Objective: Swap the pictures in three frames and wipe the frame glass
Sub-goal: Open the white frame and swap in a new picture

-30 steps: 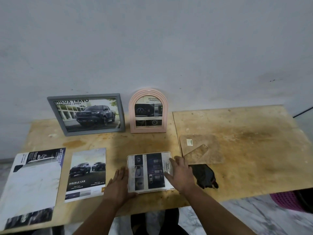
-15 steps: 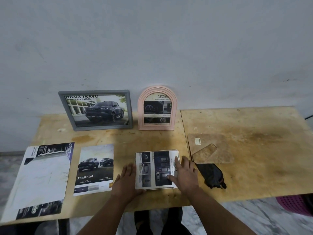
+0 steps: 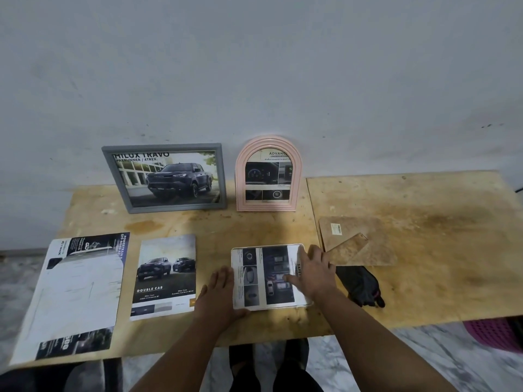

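A white-rimmed frame (image 3: 254, 278) lies flat near the table's front edge with a dark car-feature picture on it. My left hand (image 3: 219, 295) lies flat against its left edge, fingers together. My right hand (image 3: 314, 271) rests flat on the right part of the picture, fingers spread. A grey frame (image 3: 167, 176) with a dark pickup picture and a pink arched frame (image 3: 268, 174) stand against the wall behind. A brown backing board with a stand (image 3: 356, 241) lies right of my right hand, and a black cloth (image 3: 360, 284) sits below it.
Two loose printed sheets lie on the left: a "Double Cab" page (image 3: 165, 275) and a larger white brochure page (image 3: 76, 290). The wooden table (image 3: 438, 250) stretches to the right. A magenta basket (image 3: 495, 333) stands on the floor at lower right.
The view has shifted, so everything sits further right in the picture. My right hand has slid slightly right on the picture. My left hand stays at the frame's left edge.
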Tool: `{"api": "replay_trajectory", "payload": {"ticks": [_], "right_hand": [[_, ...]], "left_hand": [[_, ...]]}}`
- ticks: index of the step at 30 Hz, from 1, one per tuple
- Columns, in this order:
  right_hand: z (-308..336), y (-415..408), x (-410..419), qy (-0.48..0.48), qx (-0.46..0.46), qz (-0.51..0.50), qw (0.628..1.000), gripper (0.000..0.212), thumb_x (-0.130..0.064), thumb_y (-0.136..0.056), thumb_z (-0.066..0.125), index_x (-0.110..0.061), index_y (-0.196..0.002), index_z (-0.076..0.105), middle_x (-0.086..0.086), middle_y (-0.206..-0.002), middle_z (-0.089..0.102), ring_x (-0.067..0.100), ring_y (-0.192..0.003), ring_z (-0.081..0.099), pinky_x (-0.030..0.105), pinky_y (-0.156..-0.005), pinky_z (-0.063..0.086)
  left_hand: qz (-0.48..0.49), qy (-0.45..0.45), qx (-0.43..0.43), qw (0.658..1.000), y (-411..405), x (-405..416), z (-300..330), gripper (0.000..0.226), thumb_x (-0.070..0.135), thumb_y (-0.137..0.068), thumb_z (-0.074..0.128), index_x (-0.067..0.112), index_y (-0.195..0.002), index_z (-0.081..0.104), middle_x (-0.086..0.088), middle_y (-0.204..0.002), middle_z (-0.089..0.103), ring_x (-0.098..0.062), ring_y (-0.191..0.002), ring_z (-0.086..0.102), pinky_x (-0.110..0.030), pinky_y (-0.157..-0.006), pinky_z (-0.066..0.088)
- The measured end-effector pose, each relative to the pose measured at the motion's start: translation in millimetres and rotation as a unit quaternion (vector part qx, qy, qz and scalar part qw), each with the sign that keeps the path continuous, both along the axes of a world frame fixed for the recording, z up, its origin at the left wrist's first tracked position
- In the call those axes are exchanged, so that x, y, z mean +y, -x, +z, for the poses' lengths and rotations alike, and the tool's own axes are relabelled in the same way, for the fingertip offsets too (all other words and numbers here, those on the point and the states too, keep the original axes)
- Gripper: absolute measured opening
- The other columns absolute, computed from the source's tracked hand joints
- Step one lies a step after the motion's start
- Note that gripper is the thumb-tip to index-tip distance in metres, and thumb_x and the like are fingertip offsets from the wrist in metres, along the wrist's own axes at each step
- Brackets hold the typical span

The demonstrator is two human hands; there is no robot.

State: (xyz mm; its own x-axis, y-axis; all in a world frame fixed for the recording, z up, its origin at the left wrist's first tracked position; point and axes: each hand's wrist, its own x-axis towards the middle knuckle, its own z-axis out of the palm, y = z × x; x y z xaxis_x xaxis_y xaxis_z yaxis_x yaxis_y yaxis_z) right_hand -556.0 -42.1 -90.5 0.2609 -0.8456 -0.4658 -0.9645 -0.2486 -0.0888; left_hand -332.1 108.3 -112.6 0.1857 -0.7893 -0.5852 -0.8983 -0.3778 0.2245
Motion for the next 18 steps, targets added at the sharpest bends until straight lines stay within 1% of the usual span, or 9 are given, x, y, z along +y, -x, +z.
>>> {"api": "replay_trajectory", "payload": {"ticks": [2, 4, 11, 13, 15, 17, 18], "right_hand": [[-3, 0, 2, -0.009, 0.0, -0.004, 1.0, 0.106, -0.077, -0.083, 0.058, -0.028, -0.161, 0.006, 0.014, -0.16, 0.017, 0.037, -0.146, 0.023, 0.054, -0.114, 0.031], [-5, 0, 5, 0.0, -0.005, -0.009, 1.0, 0.105, -0.076, -0.083, 0.058, -0.029, -0.161, 0.006, 0.013, -0.16, 0.017, 0.037, -0.146, 0.022, 0.054, -0.114, 0.031], [-8, 2, 18, 0.055, -0.029, -0.018, 0.998, 0.091, -0.073, -0.084, 0.06, -0.033, -0.158, 0.024, 0.009, -0.159, 0.022, 0.033, -0.145, 0.024, 0.052, -0.111, 0.034], [-5, 3, 22, 0.075, -0.047, -0.023, 0.996, 0.085, -0.068, -0.084, 0.064, -0.034, -0.155, 0.03, 0.007, -0.157, 0.029, 0.031, -0.142, 0.028, 0.051, -0.109, 0.036], [-2, 6, 26, 0.074, -0.092, -0.041, 0.992, 0.076, -0.058, -0.086, 0.068, -0.038, -0.151, 0.036, 0.0, -0.149, 0.043, 0.025, -0.134, 0.039, 0.047, -0.106, 0.039], [3, 10, 30, 0.034, -0.201, -0.091, 0.975, 0.069, -0.04, -0.088, 0.072, -0.047, -0.147, 0.038, -0.001, -0.135, 0.061, 0.021, -0.119, 0.057, 0.044, -0.1, 0.048], [9, 11, 30, -0.005, -0.272, -0.13, 0.953, 0.069, -0.029, -0.09, 0.072, -0.048, -0.147, 0.039, 0.003, -0.13, 0.067, 0.021, -0.112, 0.064, 0.044, -0.097, 0.053]], "left_hand": [[-0.001, 0.0, 0.001, 1.0, 0, 0, 1, 0.126, 0.074, -0.085, 0.062, 0.014, -0.161, -0.018, -0.006, -0.172, -0.017, -0.027, -0.159, -0.013, -0.047, -0.128, 0.013], [-0.002, 0.003, 0.002, 1.0, 0, 0, 2, 0.126, 0.075, -0.084, 0.062, 0.014, -0.162, -0.017, -0.006, -0.172, -0.017, -0.028, -0.159, -0.012, -0.047, -0.128, 0.013], [-0.005, 0.002, 0.007, 1.0, 0, 0, -1, 0.125, 0.075, -0.085, 0.061, 0.014, -0.161, -0.018, -0.007, -0.172, -0.018, -0.028, -0.159, -0.013, -0.048, -0.128, 0.013], [-0.001, 0.0, 0.013, 1.0, 0, 0, -1, 0.126, 0.074, -0.085, 0.062, 0.015, -0.161, -0.019, -0.006, -0.171, -0.02, -0.028, -0.159, -0.014, -0.048, -0.128, 0.011], [-0.002, -0.002, 0.017, 1.0, 0, 0, 1, 0.127, 0.074, -0.084, 0.062, 0.014, -0.161, -0.019, -0.007, -0.171, -0.02, -0.028, -0.159, -0.014, -0.049, -0.128, 0.011], [-0.003, -0.007, 0.026, 1.0, -2, -1, 1, 0.128, 0.075, -0.083, 0.061, 0.013, -0.161, -0.019, -0.009, -0.171, -0.019, -0.029, -0.159, -0.013, -0.05, -0.128, 0.012], [-0.007, -0.01, 0.03, 0.999, -3, -2, 3, 0.128, 0.077, -0.083, 0.06, 0.012, -0.161, -0.018, -0.009, -0.171, -0.018, -0.029, -0.159, -0.013, -0.05, -0.128, 0.011]]}}
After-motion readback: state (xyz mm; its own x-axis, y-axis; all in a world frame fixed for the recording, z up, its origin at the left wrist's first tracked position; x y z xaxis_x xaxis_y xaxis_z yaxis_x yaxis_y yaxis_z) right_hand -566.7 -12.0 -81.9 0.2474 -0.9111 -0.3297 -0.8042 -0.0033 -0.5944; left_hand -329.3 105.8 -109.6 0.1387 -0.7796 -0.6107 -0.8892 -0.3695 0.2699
